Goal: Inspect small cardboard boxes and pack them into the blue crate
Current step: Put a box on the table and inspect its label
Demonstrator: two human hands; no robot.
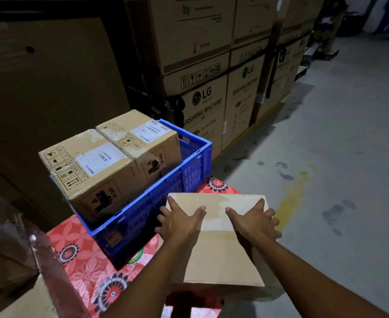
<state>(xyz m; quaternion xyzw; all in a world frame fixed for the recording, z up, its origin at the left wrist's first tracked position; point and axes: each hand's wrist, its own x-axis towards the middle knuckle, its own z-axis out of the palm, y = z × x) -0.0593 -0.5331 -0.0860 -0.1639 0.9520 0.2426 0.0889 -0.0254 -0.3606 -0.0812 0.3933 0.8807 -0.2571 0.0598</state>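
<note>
A plain cardboard box (218,258) sat at the right edge of the bench (81,260), just beside the long wall of the blue crate (143,216); whether it rested on the red flowered cloth or was lifted off it could not be told. The left grip (179,222) lay flat on the box's top near its left edge, fingers straight and spread. The right grip (255,222) lay flat near the right edge, also spread wide, its outer fingers reaching over that edge. Neither curled round the box. Inside the crate, toward the bench's far left corner, stood two labelled boxes, a near one (90,171) and a far one (140,136), touching side by side and rising above the rim. Tall washing-machine cartons (202,104) stood on the floor (338,157) beyond the bench.
</note>
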